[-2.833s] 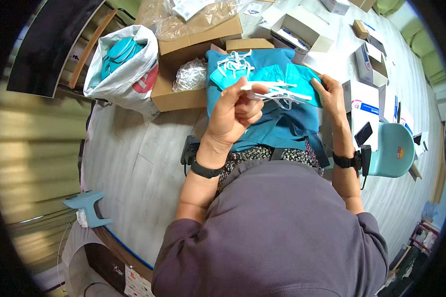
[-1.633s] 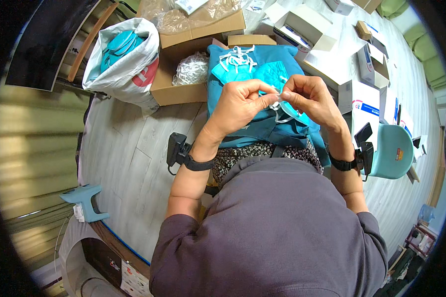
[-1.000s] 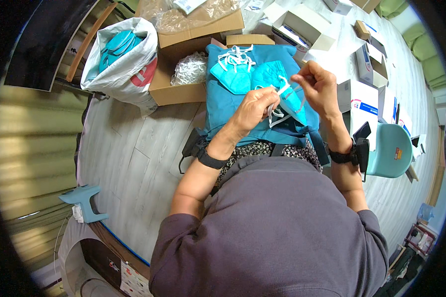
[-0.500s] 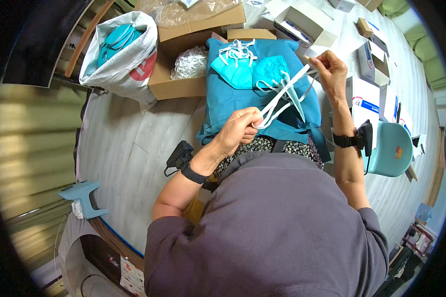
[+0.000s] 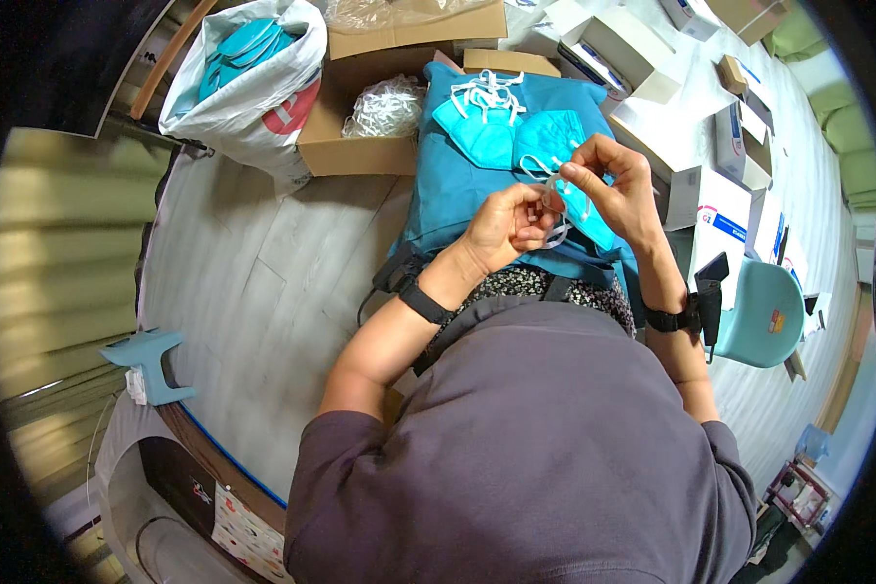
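Note:
A blue cloth-covered cushion (image 5: 440, 204) lies in front of me. On it rest a turquoise face mask (image 5: 477, 134) with white straps bunched on top and another turquoise mask (image 5: 549, 134) beside it. A third turquoise mask (image 5: 596, 232) hangs below my fingers, partly hidden by them. My left hand (image 5: 504, 226) is closed on the white straps (image 5: 552, 200). Close against it, my right hand (image 5: 613, 185) pinches the same straps between thumb and forefinger. How the straps run between the fingertips is hard to make out.
Behind the cushion, a cardboard box (image 5: 355, 156) holds a bundle of white straps (image 5: 387, 107). To its left stands a white sack (image 5: 292, 83) of turquoise masks. Several white boxes (image 5: 715, 209) and a pale turquoise stool (image 5: 764, 316) are at right. Another stool (image 5: 151, 365) stands at far left.
My hands have come together: the right moved down and left, the left slightly right. The straps, stretched long between them before, are now gathered at my fingertips. The view has shifted a little.

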`<state>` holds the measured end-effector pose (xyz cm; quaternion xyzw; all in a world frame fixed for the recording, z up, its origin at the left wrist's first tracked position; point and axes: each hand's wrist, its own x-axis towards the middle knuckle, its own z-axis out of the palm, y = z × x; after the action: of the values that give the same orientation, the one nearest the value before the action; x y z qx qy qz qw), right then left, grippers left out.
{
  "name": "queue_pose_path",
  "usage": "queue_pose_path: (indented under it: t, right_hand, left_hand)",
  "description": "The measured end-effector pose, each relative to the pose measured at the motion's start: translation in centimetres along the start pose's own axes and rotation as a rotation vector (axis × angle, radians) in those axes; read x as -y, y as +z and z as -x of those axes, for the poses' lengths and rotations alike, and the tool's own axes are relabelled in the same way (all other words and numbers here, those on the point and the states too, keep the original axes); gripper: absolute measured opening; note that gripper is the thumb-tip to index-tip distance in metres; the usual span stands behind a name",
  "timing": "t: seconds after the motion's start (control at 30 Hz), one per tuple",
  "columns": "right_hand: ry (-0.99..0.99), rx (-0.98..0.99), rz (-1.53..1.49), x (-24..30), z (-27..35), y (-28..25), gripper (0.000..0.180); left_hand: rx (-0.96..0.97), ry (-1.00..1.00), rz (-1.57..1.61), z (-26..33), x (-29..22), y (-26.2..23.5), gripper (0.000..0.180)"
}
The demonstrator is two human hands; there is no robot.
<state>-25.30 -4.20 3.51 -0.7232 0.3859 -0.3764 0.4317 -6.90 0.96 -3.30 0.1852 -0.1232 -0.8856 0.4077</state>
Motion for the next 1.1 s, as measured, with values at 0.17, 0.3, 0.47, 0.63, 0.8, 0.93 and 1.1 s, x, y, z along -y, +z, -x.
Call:
queue_pose_path:
  t: [0.17,0.3,0.47,0.63,0.8,0.93,1.1]
  right_hand:
    - [-0.025,-0.054,-0.059,0.2,0.1,0.5,0.018]
    - [-0.003,-0.033,-0.007,0.3,0.2,0.4,0.018]
    - [0.048,-0.207,-0.054,-0.5,0.4,-0.1,0.016]
    - [0.036,-0.445,-0.142,-3.4,-0.4,-2.7,0.014]
    - [0.03,-0.563,-0.14,-5.2,-0.6,-2.2,0.016]
    - [0.127,-0.522,-0.365,-7.5,-0.9,-0.6,0.02]
    - [0.544,-0.336,-0.95,-5.6,-1.0,3.8,0.03]
  left_hand:
    - [-0.062,0.066,-0.019,0.1,0.2,-1.0,0.016]
    - [-0.132,0.165,-0.089,0.0,0.0,-1.0,0.013]
    - [-0.166,0.376,-0.297,0.7,-0.6,-0.7,0.014]
    - [-0.21,0.373,-0.449,2.1,-1.3,-0.8,0.015]
    - [-0.298,0.327,-0.596,3.4,-1.6,-2.3,0.016]
    - [-0.336,0.269,-0.64,4.0,-1.2,-3.0,0.016]
    - [-0.327,0.267,-0.604,3.5,0.3,-2.2,0.015]
